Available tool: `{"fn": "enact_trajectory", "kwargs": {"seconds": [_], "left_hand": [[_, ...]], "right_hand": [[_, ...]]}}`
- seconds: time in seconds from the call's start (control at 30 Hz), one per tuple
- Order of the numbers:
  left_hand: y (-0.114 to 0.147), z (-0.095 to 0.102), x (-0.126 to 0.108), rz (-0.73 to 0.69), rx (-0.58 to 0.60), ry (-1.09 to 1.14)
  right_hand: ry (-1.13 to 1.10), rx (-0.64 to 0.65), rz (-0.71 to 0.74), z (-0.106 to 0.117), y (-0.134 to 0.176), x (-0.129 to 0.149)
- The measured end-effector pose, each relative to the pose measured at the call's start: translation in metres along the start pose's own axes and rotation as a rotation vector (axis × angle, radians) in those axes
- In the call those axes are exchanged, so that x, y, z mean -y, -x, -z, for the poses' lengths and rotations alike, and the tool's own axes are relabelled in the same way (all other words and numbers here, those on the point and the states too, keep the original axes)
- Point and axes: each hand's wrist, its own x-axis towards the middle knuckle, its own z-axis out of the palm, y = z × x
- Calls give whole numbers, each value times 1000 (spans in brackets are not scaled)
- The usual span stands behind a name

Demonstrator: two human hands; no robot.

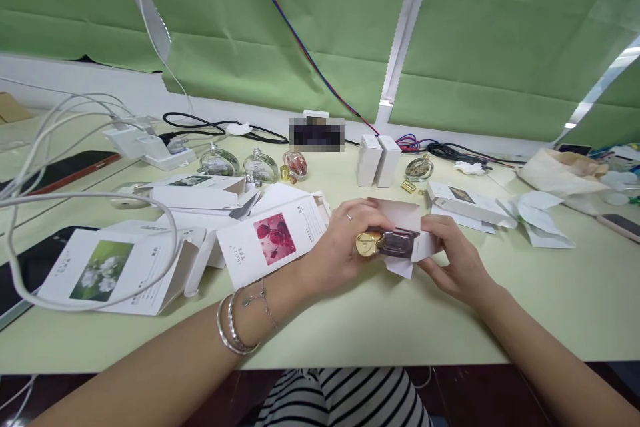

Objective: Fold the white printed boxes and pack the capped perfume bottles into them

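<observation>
A dark glass perfume bottle with a gold cap lies partly inside an opened white box, its capped end pointing left. My left hand is closed around the cap end of the bottle, fingertips against the box's raised flap; its thumb is hidden. From the right, my right hand pinches the box between thumb and fingers. Just left of my left hand lies a flattened white carton with a rose picture.
Several round perfume bottles stand farther back, including a clear one and a red one. Two upright white boxes are behind my hands. Opened cartons, a phone and looping white cables crowd the left; crumpled paper lies right.
</observation>
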Motion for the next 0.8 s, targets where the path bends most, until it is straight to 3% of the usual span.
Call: {"fn": "enact_trajectory", "kwargs": {"seconds": [0.13, 0.27, 0.4, 0.47, 0.6, 0.8], "left_hand": [[0, 0, -2, -50, 88, -109], [-1, 1, -3, -124, -23, -42], [0, 0, 5, -289, -152, 29], [1, -1, 9, -347, -170, 54], [-1, -1, 9, -313, -142, 42], [-7, -2, 9, -433, -241, -107]], "right_hand": [[-16, -16, -15, -3, 0, 2], [-40, -26, -19, -3, 0, 3], [-58, -28, -46, -3, -1, 2], [-74, -39, -72, -3, 0, 2], [-120, -72, -109, -5, 1, 2], [-181, -137, -89, -10, 3, 2]]}}
